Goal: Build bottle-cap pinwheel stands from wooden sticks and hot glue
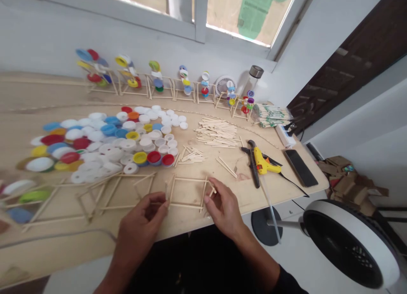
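My left hand (143,222) is closed in a pinch on a short wooden stick (166,189) that stands upright from the fingertips. My right hand (225,207) grips the right end of a small wooden stick frame (190,179), thumb in front and fingers around the corner. The frame rests on the table between both hands, its left end close to my left fingertips. More joined stick frames (122,207) lie to the left of my left hand. Loose short sticks (192,156) are piled just beyond the frame.
Many plastic bottle caps (104,147) cover the middle left. Long sticks (216,133), a yellow glue gun (263,163) and a phone (300,167) lie rightward. Cap wheels on stick stands (187,96) line the wall. A fan (346,243) stands beside the table.
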Tool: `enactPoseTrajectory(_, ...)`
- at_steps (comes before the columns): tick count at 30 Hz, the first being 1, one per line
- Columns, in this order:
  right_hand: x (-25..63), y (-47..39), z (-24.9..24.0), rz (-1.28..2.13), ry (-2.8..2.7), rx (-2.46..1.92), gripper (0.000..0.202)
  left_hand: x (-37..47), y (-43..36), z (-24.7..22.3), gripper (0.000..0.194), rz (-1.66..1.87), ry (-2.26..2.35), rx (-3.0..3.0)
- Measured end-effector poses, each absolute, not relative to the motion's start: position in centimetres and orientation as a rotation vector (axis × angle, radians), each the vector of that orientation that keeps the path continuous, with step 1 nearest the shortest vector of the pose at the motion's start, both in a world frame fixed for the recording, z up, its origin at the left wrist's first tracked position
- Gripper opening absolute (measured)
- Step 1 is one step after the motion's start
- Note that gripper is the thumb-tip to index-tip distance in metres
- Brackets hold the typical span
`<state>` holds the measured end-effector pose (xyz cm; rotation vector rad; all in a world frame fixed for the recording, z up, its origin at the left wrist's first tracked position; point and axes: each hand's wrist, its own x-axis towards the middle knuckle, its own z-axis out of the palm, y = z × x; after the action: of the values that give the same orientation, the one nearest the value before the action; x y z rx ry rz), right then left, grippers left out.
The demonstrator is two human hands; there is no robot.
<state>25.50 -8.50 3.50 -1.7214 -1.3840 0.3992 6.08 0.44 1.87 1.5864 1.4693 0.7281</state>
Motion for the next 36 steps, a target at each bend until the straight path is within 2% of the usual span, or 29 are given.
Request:
enactPoseTrajectory(9,24.8,-7.2,3.7,0.348,-1.396,-1.609,0.029,6.8,0.7,3.0,0.062,0.714,1.487,1.523)
enactPoseTrajectory(14,24.8,-6.5,3.9,0.342,-1.394,-1.615,0.027,6.6,0.8,2.6,0.068,0.686,1.461,1.593)
enactPoseTrajectory(36,24.8,-4.4,3.6,0.299,-1.404,-1.559,0.026,6.4,1.2,3.2,0.063,0.578,1.436,1.681)
